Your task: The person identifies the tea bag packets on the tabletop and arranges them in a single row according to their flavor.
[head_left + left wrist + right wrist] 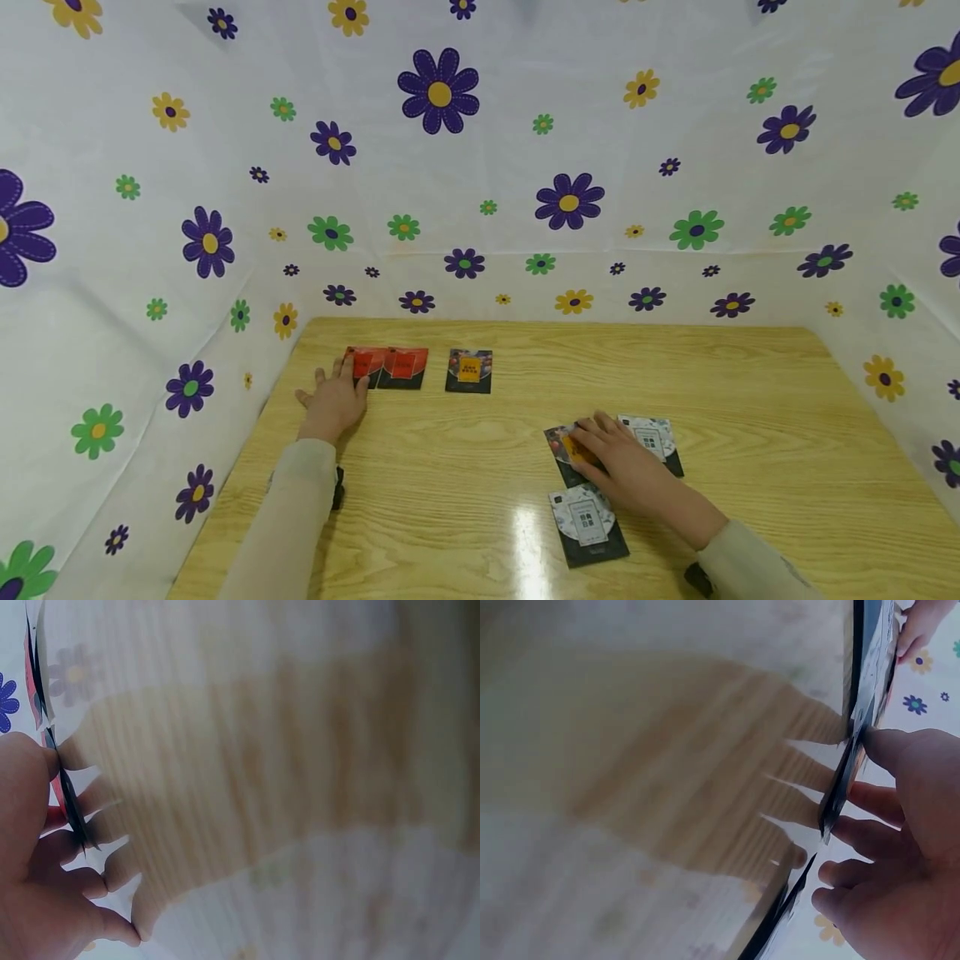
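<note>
On the wooden table, my left hand point(335, 406) lies with fingers spread over the left red-and-black sachet point(367, 364). A second red-and-black sachet point(403, 367) lies right beside it, past the thumb. In the left wrist view, the thumb and fingers of the left hand point(52, 862) touch the sachet's surface from above. My right hand point(626, 467) rests over a dark sachet with an orange label point(561, 450), partly covering it. Its fingers reach across the top in the right wrist view. White-and-black sachets lie on both sides: one behind the hand point(651, 442), another nearer me point(588, 525).
Another orange-label sachet point(469, 371) lies to the right of the red pair, near the back of the table point(450, 475). White cloth point(495, 158) with printed flowers hangs along the back and both sides of the table.
</note>
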`<state>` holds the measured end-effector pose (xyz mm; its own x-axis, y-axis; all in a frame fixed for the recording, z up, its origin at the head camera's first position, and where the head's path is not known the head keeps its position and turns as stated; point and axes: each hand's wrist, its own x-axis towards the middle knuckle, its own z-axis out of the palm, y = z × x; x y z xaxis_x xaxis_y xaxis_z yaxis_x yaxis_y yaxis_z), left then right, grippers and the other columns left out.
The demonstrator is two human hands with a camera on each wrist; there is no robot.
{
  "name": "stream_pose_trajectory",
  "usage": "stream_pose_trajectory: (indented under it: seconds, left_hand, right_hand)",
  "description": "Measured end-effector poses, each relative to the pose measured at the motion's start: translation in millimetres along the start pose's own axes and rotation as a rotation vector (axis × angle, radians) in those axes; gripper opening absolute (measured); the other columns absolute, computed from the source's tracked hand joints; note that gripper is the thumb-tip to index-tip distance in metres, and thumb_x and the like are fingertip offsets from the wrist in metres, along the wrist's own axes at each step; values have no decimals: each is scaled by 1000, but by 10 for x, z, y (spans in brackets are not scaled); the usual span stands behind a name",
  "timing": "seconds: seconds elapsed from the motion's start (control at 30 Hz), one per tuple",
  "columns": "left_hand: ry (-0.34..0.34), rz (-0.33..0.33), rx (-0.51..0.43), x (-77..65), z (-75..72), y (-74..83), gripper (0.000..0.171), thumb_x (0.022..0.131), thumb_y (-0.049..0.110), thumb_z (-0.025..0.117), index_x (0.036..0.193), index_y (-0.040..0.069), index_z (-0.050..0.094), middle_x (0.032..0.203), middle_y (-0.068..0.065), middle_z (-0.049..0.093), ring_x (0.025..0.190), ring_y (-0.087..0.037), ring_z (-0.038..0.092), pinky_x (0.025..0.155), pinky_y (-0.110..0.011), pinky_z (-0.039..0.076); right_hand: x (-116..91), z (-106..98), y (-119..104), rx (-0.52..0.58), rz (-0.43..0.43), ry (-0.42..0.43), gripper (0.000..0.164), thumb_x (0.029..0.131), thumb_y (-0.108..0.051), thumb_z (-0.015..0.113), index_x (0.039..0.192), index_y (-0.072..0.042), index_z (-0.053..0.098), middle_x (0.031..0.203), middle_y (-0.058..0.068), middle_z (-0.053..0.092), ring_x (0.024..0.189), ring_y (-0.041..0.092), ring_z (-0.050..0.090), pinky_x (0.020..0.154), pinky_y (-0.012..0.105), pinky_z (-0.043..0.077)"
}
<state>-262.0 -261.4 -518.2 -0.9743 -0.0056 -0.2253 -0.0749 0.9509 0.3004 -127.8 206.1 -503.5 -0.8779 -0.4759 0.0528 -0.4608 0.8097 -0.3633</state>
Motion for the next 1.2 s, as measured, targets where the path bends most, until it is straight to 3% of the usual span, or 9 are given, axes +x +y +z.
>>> stream_pose_trajectory:
  seconds: [0.5,0.73,0.9,1.2]
  left_hand:
    - [5,11,18,-23,31,-67,69,115,40,29,170,4,7,175,-26,10,156,-62,5,111,-92,7]
    - [66,80,40,-43,41,-71,72,115,46,31,170,4,10,173,-29,14,157,-60,10,113,-90,8]
    - [53,132,87,-46,58,-35,73,114,46,33,169,2,14,172,-30,17,155,-62,16,115,-87,14]
    - [40,111,68,-59,50,-37,73,114,47,34,169,4,12,173,-29,14,156,-61,12,117,-86,11]
  right_hand:
    - [310,81,-52,-49,2,-42,51,109,-30,59,151,-2,57,156,26,53,151,56,37,122,70,31]
    - [369,32,-50,-53,2,-46,49,109,-26,58,151,-1,56,156,27,53,150,57,36,121,72,31]
    - [426,13,-54,-79,-6,-52,48,110,-23,57,152,0,55,156,26,53,151,56,36,120,72,32]
    - [592,40,-60,-79,-8,-55,46,111,-24,56,151,-1,56,154,26,54,151,56,37,121,72,31]
